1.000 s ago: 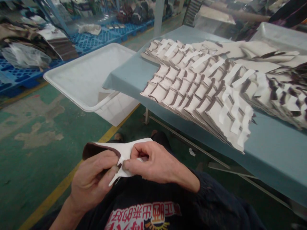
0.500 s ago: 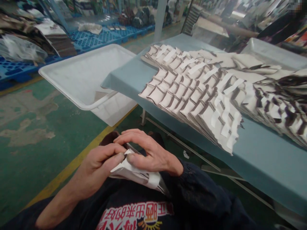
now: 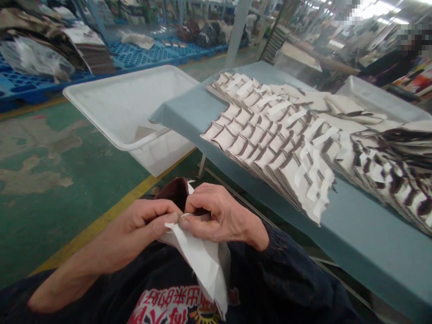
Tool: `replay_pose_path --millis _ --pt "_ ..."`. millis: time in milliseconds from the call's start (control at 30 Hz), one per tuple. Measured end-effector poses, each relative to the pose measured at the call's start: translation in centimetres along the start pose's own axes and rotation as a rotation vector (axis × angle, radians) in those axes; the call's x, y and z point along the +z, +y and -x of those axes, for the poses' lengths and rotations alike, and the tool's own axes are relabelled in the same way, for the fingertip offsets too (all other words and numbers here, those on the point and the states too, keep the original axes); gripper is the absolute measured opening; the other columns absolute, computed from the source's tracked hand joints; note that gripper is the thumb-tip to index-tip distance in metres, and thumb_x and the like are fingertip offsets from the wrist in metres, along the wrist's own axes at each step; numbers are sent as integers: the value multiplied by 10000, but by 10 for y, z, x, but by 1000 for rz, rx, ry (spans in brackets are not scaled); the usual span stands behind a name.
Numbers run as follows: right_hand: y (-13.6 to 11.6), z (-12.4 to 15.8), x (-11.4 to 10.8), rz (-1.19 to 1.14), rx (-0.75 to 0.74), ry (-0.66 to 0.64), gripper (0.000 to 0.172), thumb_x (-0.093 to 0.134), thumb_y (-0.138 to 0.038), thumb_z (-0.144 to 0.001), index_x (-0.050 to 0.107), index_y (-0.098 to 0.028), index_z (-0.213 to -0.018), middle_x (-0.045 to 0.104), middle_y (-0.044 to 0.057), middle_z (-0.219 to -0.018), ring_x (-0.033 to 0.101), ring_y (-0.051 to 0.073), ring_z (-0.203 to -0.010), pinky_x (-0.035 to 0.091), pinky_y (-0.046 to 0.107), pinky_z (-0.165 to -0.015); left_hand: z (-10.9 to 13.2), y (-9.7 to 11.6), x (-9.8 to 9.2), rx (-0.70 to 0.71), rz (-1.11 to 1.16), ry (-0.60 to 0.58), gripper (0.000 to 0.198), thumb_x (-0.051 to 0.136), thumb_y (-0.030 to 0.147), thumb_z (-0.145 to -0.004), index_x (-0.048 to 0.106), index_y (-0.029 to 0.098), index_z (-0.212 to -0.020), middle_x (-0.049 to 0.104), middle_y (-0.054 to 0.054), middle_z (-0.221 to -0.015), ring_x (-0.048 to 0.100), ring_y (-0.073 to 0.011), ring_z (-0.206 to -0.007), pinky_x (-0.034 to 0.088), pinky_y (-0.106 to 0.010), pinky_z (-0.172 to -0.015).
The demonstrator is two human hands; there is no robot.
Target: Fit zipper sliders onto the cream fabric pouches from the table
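Left hand (image 3: 143,225) and right hand (image 3: 222,216), close together, pinch a flexible white-and-dark-brown sheet (image 3: 202,261) in front of the dark, red-lettered shirt (image 3: 162,270); its white part hangs lower than half a second ago, leaving the pinch at its upper edge.

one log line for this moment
left hand: pinching brown-and-white piece; right hand: pinching it too; table: overlapping pieces; bin: by table
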State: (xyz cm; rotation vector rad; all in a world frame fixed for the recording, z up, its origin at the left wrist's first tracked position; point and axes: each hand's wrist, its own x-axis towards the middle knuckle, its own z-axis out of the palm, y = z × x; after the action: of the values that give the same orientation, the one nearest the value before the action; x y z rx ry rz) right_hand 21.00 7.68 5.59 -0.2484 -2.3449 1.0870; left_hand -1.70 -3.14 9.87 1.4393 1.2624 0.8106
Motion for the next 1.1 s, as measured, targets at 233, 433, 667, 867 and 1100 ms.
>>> replay_pose_path --millis 233,433,667,867,1100 --pt "-11 -2 -15 46 88 -175 509 713 -563 -1259 666 -249 -861 565 -49 -741 556 150 -718 357 325 -724 -5 -4 -11 -48 -22 -152 472 715 561 -1050 675 231 -715 522 45 -668 448 -139 -616 353 -204 -550" --pt "-22 -9 -20 82 157 -228 455 775 -455 -1221 606 -257 -848 554 -56 -745 505 144 -714 333 315 -713 -12 3 -22 -62 -41 -217 491 729 565 -1052 625 239 -700 445 57 -661 375 -135 -598 286 -223 -523" --pt "-16 -6 -6 -307 365 -214 536 822 -633 -1127 570 -260 -835 473 -90 -700 396 121 -671 324 283 -655 -14 -8 -26 -6 -152 -187 408 713 499 -1073 705 233 -763 543 46 -680 467 -142 -602 340 -224 -536" --pt "-18 -3 -2 -512 486 -135 398 900 -506 -1017 645 -247 -855 541 -77 -741 456 121 -686 385 258 -638 -12 -9 -26 105 -209 -91 464 630 506 -1177 691 254 -793 622 41 -706 545 -164 -619 443 -252 -564" --pt "-19 7 -2 -345 496 -1 176 778 -366 -1023 747 -226 -921 648 -58 -773 512 121 -680 399 258 -644 25 -10 -15 158 -425 338 203 858 493 -1098 893 333 -978 852 41 -807 734 -197 -649 563 -266 -613"
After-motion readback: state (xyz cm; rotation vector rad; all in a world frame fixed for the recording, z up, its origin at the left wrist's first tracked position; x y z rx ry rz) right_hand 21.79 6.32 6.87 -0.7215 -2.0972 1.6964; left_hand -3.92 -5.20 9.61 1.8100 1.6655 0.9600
